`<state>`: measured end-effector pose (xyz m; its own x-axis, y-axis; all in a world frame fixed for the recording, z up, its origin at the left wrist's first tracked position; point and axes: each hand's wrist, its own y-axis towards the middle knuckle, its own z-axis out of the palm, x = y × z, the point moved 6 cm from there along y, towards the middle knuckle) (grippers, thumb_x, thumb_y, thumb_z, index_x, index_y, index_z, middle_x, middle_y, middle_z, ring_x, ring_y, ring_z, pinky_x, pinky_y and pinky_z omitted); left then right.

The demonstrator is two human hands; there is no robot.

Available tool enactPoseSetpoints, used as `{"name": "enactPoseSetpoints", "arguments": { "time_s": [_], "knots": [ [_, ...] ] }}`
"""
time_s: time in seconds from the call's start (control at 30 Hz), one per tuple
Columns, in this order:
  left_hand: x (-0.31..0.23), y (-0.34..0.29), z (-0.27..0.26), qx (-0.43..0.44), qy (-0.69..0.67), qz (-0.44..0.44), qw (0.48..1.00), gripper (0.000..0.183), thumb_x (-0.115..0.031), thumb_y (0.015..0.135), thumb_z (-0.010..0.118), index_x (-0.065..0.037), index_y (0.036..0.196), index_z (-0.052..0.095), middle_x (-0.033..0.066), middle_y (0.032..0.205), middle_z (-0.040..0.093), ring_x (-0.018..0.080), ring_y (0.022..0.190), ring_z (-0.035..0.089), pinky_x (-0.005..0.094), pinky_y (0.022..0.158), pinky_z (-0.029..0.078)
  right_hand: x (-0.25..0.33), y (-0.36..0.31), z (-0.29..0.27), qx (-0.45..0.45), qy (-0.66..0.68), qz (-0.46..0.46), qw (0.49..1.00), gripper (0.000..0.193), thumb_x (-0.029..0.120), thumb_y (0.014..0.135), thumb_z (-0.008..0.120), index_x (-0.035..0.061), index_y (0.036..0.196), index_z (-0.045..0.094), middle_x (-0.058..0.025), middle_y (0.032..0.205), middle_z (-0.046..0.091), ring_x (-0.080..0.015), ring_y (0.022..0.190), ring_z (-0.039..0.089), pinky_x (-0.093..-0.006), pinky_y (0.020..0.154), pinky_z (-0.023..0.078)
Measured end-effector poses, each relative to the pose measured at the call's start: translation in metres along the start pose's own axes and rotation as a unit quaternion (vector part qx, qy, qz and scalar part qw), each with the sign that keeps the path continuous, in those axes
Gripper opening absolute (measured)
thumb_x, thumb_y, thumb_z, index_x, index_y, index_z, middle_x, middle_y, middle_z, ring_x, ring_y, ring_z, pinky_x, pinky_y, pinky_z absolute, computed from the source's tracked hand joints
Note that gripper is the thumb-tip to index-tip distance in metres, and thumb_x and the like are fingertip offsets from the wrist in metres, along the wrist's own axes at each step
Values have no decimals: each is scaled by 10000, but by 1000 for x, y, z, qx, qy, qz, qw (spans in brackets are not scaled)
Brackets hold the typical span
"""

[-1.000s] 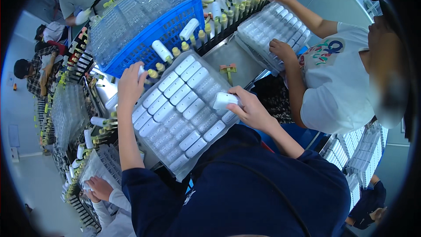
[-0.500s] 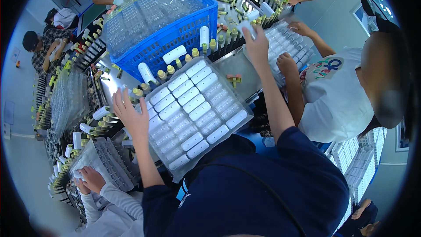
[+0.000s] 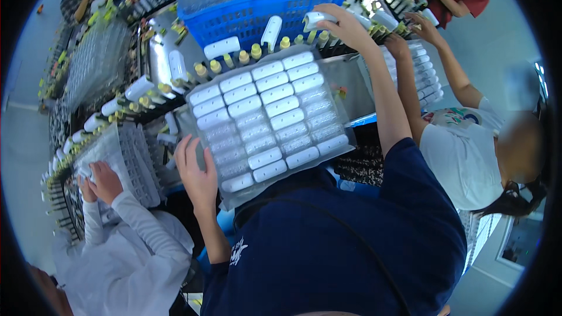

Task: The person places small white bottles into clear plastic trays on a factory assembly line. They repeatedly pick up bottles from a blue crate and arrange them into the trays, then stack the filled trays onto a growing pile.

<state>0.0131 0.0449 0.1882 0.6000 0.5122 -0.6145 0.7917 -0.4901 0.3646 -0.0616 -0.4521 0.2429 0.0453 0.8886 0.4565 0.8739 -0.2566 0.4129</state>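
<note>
In front of me lies a clear plastic tray (image 3: 223, 143) with rows of white oblong plastic shells (image 3: 271, 105) and several bare pockets across its middle. My right hand (image 3: 346, 28) reaches past the tray's far right side, thumb and fingers closed on a white shell (image 3: 319, 20) by the row of yellow-tipped pegs. The hollow end of that shell faces left. My left hand (image 3: 196, 168) is at the tray's left edge, fingers spread and holding nothing; whether it touches the rim I cannot tell.
Behind the pegs (image 3: 256, 51) stands a blue crate (image 3: 263, 3) stacked with clear trays. Some pegs carry white shells (image 3: 222, 47). Co-workers' hands work at the left (image 3: 104, 180) and at the right (image 3: 400, 47), beside other trays. A metal surface (image 3: 357, 90) lies right of my tray.
The whole view has shifted. My right hand, with the white shell, has moved left toward the crate's front. My left hand has come back from the tray's far left corner along its left edge.
</note>
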Motion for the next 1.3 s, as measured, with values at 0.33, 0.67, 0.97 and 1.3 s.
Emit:
{"name": "enactPoseSetpoints", "arguments": {
  "time_s": [0.33, 0.67, 0.97, 1.3],
  "knots": [
    [-49, 1, 22, 53, -19, 75, 996, 299, -75, 963, 691, -3, 1253, 663, 185, 1315, 646, 402, 1243, 601, 481, 1072, 481, 75, 2, 92, -102, -95, -72, 988, 498, 199, 986, 710, 66, 1440, 555, -180, 1427, 606, -432, 1330, 562, -508, 1070, 506],
    [-2, 105, 72, 98, 158, 172, 967, 322, -155, 1018, 621, -64, 1327, 642, 126, 1283, 680, 333, 1243, 617, 460, 1026, 463, 113, -82, 58, 81, -17, 55, 995, 296, 92, 942, 719, 54, 1234, 686, -126, 1266, 656, -392, 1227, 594, -481, 1065, 477],
    [15, 136, 89, 199, 156, 137, 958, 312, -280, 1040, 618, -115, 1296, 684, 123, 1230, 728, 337, 1216, 631, 546, 1099, 370, 111, -109, 70, 66, -104, 14, 992, 289, 144, 833, 812, 144, 1117, 756, -47, 1167, 620, -285, 1184, 577, -470, 1023, 486],
    [-13, 104, 44, 91, -57, 22, 994, 313, -157, 1116, 504, 23, 1363, 574, 264, 1195, 684, 392, 1147, 653, 430, 1022, 484, 108, -115, 54, 14, 5, 34, 999, 389, 93, 978, 671, 34, 1348, 565, -213, 1278, 646, -427, 1201, 624, -524, 1060, 471]
  ]
}}
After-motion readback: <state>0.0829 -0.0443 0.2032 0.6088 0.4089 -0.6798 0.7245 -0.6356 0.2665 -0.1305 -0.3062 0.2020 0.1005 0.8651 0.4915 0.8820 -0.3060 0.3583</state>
